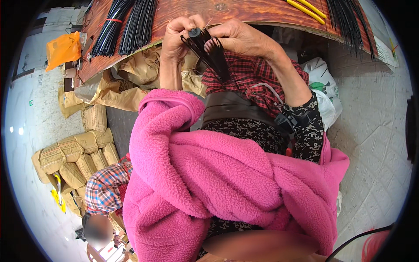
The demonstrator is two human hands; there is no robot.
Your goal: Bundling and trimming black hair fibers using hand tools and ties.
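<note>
Above my lap, at the near edge of the wooden table, both hands work close together on a loose bundle of thin black strands [217, 61]. My left hand [178, 37] is closed around the upper end of the bundle. A small dark round piece [194, 32] shows by its thumb. The fingers of my right hand [238, 37] are pinched on strands just to the right. A thin reddish strand [210, 22] sticks up between the hands. Below them the other strands hang down and fan out over a red and black checked cloth [262, 72] on my lap.
The wooden table [183, 8] carries black strand bundles [111, 28], one red-banded, more strands [351, 26], and yellow handles [307, 9]. An orange bag [64, 49] hangs at its left. Brown paper [126, 85] lies below. Wrapped packages [76, 153] and another person [107, 187] are lower left.
</note>
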